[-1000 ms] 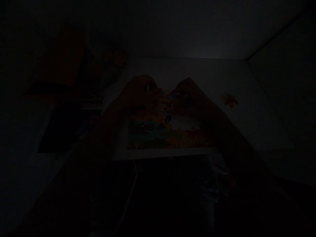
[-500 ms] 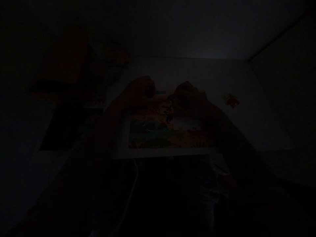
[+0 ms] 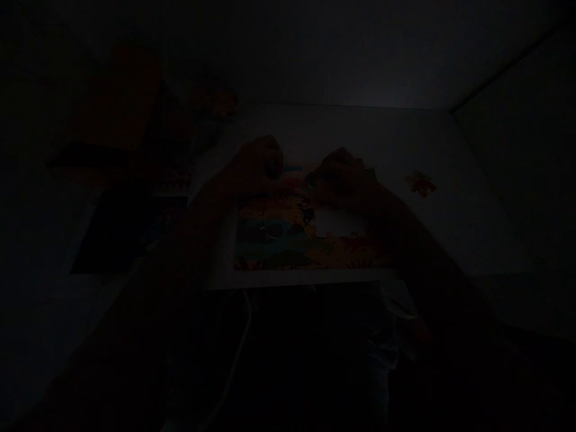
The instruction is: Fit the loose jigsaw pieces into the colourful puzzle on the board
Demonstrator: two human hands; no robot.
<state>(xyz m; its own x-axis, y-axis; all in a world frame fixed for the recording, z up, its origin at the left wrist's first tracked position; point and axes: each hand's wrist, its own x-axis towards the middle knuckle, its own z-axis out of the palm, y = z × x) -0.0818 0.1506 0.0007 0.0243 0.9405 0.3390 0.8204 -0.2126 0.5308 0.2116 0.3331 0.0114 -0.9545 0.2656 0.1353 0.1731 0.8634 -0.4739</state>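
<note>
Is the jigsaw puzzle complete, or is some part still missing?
Incomplete: a pale gap shows in the jigsaw puzzle, and a loose piece lies apart on the white board.

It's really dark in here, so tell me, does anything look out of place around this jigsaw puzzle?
Yes: a loose jigsaw piece lies alone on the pale surface, right of the puzzle. The puzzle also shows an unfilled gap just below the right hand. Dim light hides finer detail.
</note>
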